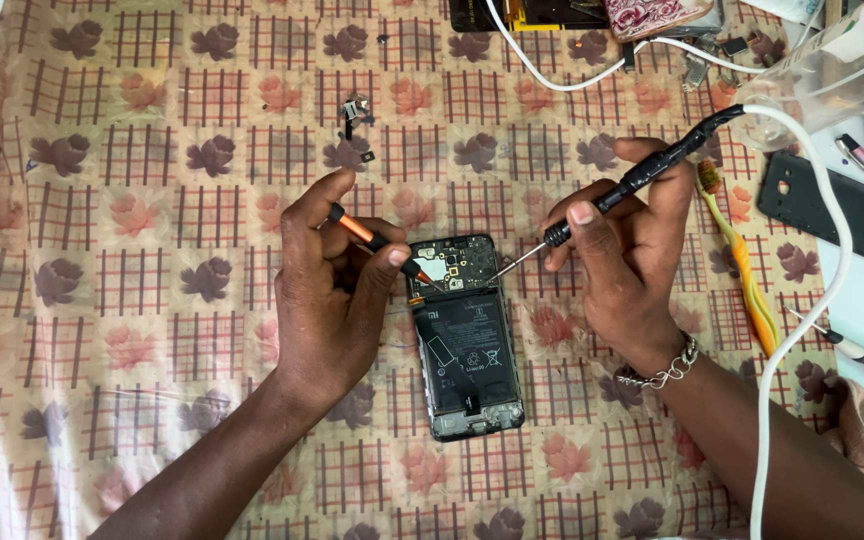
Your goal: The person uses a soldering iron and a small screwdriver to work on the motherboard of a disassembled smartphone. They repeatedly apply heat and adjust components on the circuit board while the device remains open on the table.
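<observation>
The black opened phone (464, 335) lies flat, insides showing. The left hand (337, 290) pinches orange-black tweezers (377, 241); the right hand (632, 250) grips a black soldering iron (642, 178).

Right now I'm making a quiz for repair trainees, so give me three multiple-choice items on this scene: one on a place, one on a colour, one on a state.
1. Where do the two tool tips meet?
A. On the upper part of the opened phone
B. On the phone's bottom edge
C. On the cloth beside the phone

2. What colour is the tool in the left hand?
A. Blue
B. Orange and black
C. White

3. What state is the phone in?
A. Back cover on
B. Back off, battery exposed
C. Face up, screen lit

Answers:
1 A: the orange-handled tool and the black corded tool held by the right hand both point at the board above the battery.
2 B: its handle shows orange with black.
3 B: battery and circuit board are visible.
</observation>
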